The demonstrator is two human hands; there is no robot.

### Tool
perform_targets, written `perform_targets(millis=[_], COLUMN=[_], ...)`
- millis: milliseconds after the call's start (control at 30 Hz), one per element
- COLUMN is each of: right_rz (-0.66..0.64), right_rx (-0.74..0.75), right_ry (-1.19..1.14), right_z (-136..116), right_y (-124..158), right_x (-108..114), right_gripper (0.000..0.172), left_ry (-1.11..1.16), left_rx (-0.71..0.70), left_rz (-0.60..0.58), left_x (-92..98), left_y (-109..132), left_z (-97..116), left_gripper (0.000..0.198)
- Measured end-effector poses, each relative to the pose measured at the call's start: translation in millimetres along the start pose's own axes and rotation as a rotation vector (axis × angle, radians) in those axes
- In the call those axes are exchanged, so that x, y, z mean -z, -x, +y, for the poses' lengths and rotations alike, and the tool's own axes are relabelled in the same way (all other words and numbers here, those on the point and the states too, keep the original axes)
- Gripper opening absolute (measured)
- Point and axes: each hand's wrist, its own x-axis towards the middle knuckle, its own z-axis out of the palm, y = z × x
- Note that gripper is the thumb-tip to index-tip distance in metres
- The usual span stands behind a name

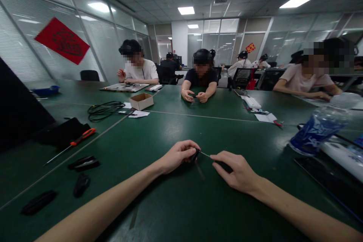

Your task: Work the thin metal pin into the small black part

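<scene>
"Left hand [177, 157]?"
"Closed tight on a small black piece [194, 155], thin metal pin [205, 154] sticking out."

"Right hand [235, 172]?"
"Narrow pinch at the pin's tip; hold unclear."

"Containers?"
"Cardboard box [141, 101] far beyond the piece, contents hidden."

left hand [177, 157] gripping small black part [194, 155] | thin metal pin [205, 154] protruding rightward | right hand [236, 172] just beside pin's end | green bench [170, 204] beneath
</scene>
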Motion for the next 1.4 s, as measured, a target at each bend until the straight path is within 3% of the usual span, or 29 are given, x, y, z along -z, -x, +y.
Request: perform_targets(millis=[133,300,533,1033,1400], right_rz=[-0.025,-0.147,0.032,0.077,0.010], right_rx=[0.053,0.227,-0.025,-0.055,-0.045], right_ry=[0.010,0.093,0.041,0.078,0.064], right_z=[-3.3,-8.7,-3.2,-1.0,-0.6], right_y=[-0.3,0.1,-0.8,-1.3,1.3], right_x=[2.5,2.1,-1.6,-4.7,-2.0], right_gripper=[0.024,0.025,0.025,0.023,0.026], left_ry=[0.011,0.038,0.107,0.058,-0.062], left_rx=[-0.010,0.005,0.015,0.006,-0.025], left_rz=[0.004,0.029,0.045,0.032,0.059], left_x=[-1.4,-3.5,-3.8,-3.5,-3.1], left_y=[1.1,-0.3,-1.6,-3.3,-2.0], left_z=[2.3,4.4,4.0,1.2,1.0], left_gripper=[0.031,0.034,0.033,0.040,0.038])
